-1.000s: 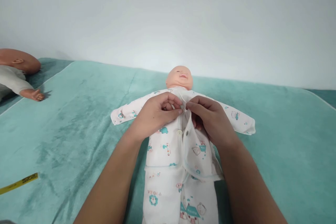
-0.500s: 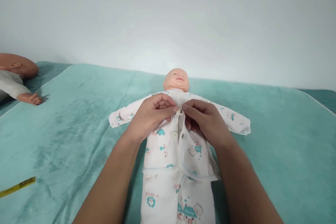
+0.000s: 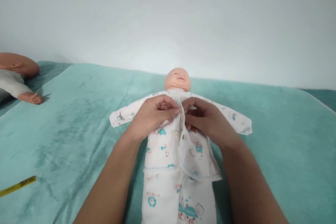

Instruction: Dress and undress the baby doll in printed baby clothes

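A baby doll (image 3: 177,78) lies on its back on the teal blanket (image 3: 73,119), dressed in a white printed shirt (image 3: 168,145) and matching trousers (image 3: 168,196). My left hand (image 3: 153,115) pinches the left edge of the shirt front at the chest. My right hand (image 3: 208,119) pinches the opposite edge, fingertips meeting at a snap just below the collar. Lower snaps on the shirt stand apart and the right flap hangs loose.
A second doll (image 3: 15,77) in a grey garment lies at the far left edge of the blanket. A yellow tape strip (image 3: 18,185) lies at the lower left. A plain white wall rises behind.
Both hands stay pinched at the shirt's top snap; the fingertips have pressed slightly closer together. The view has shifted a little.
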